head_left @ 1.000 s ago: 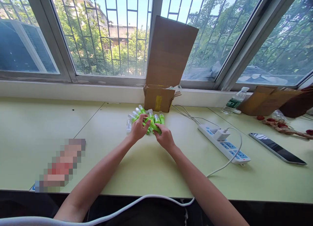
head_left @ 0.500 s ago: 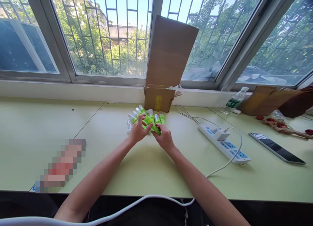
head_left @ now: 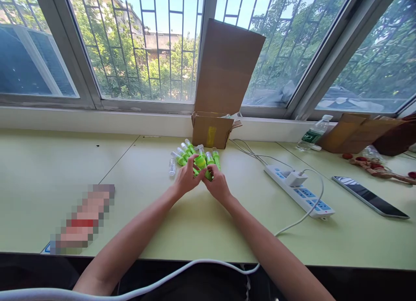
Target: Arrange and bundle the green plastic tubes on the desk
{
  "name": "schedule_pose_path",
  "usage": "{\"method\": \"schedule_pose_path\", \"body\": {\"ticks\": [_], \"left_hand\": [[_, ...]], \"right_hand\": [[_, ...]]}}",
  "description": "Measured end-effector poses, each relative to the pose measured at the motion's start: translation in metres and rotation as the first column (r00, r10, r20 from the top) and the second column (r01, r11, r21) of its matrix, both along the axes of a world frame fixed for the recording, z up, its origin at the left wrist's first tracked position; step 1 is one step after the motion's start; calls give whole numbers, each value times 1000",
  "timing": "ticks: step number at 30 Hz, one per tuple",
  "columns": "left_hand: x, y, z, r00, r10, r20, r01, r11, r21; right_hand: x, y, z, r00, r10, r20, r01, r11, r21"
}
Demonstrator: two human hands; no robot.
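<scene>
My left hand is closed, with index finger and thumb curled around a bright green rounded piece. Opposite it, my right hand pinches a green tube, much of it hidden by the fingers. The two green parts meet or overlap between the hands; whether they are joined I cannot tell. Just beyond lie several slim green tubes with clear ends, fanned out on the table. A loose clear cap lies left of them, near my left hand.
A cardboard box with its lid raised stands behind the tubes, against the sill. To the right are a white power strip with a plugged charger, a phone and a water bottle. A white cable crosses the front edge.
My hands have drawn closer together. The green rounded piece has shifted slightly right, toward the tube in my right hand, and the tube is now more covered by the fingers.
</scene>
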State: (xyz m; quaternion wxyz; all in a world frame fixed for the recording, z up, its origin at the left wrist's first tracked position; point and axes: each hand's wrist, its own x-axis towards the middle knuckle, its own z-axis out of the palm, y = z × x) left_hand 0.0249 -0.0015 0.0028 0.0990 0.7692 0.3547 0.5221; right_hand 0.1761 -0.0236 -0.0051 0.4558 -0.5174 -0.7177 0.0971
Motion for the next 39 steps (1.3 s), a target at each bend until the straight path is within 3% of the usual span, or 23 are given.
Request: {"method": "schedule_pose_path", "body": {"ticks": [3,8,16,20,25,30,39], "left_hand": [[0,-3,2,995,-94,41,94,996,8],[3,-7,1,994,-97,53,95,995,38],[2,-7,8,979,-38,198,41,999,-8],[-4,-1,13,965,8,263,3,999,-42],[-7,3,13,953,25,302,-8,998,-55],[-7,3,9,972,7,237,8,998,-62],[-4,0,4,990,28,138,-21,999,-48]], "right_hand": [[-2,-2,1,999,-38,30,39,999,-20],[-3,-2,1,996,-66,62,67,998,-11],[0,-4,6,993,119,-16,-120,990,-76],[1,10,9,1000,12,2,-12,1000,-22],[3,41,12,981,-155,120,148,987,64],[0,72,25,912,-226,342,213,974,75],[-7,112,41,774,-114,623,244,961,-128]]}}
